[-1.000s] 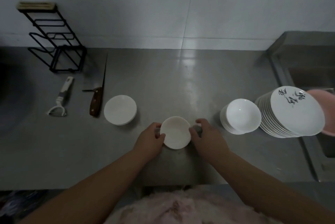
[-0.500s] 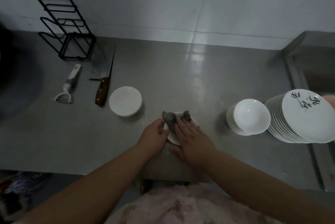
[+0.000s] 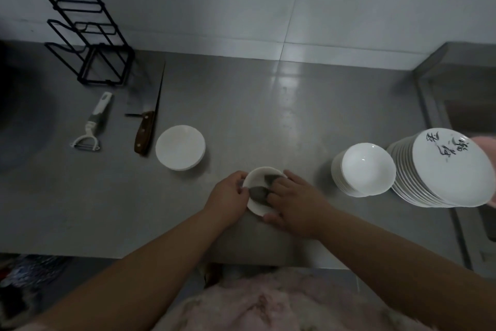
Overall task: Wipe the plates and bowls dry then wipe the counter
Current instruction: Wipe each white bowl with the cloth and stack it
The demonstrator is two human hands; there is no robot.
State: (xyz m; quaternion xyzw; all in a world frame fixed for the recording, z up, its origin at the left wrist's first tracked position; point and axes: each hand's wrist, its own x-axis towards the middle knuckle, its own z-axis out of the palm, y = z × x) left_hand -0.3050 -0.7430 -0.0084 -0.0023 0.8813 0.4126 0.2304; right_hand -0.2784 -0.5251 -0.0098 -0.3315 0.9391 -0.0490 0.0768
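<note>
Item: small white bowl (image 3: 261, 191), at the near edge of the steel desk (image 3: 268, 121), between your hands. Your left hand (image 3: 228, 196) holds its left rim, fingers curled on the edge. Your right hand (image 3: 292, 203) presses a dark cloth (image 3: 259, 192) into the bowl, fingers fairly straight over it.

Handling: likely light, stiff, glazed, slippery when wet, and breakable. Grip at the rim, thumb inside.

Also held: a stack of bowls (image 3: 365, 169) and a stack of plates (image 3: 442, 169) to your right; one upturned bowl (image 3: 180, 147) to your left.
</note>
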